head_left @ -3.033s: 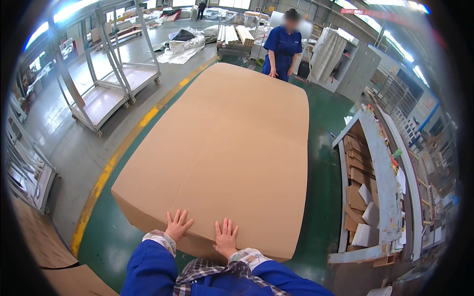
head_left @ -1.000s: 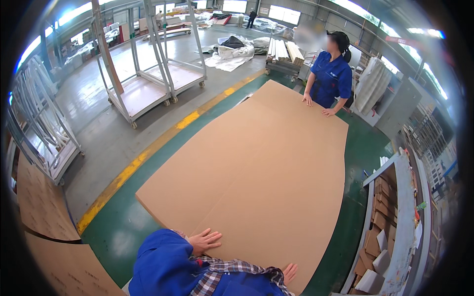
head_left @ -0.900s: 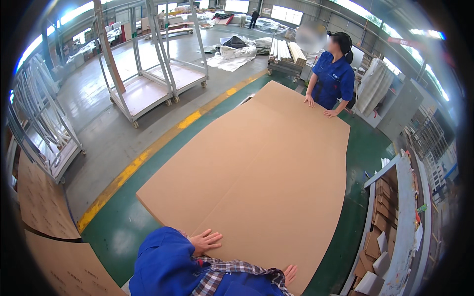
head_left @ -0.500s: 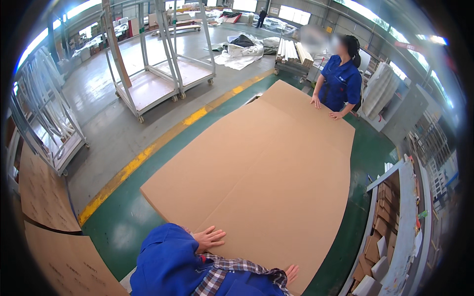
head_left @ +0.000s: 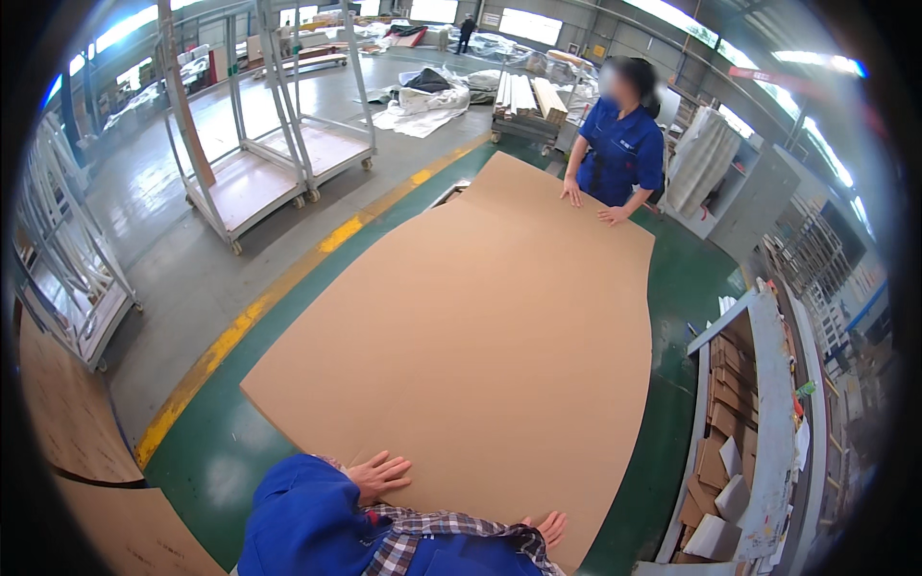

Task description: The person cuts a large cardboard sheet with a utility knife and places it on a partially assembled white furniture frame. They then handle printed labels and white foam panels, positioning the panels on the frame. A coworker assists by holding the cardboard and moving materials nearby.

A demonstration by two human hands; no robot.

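1. Sheet: lies between wearer and co-worker; long axis runs away, slanting right.
2. Left hand: flat on near end, fingers slightly spread. Right hand: fingers spread near right corner, partly sleeve-hidden.
3. Floor: glossy green, yellow stripe left. Sheet's support mostly hidden.
4. Workshop: metal trolleys left; grey rack right, cardboard scraps inside.
5. Sheet: matte brown cardboard, wavy sides.
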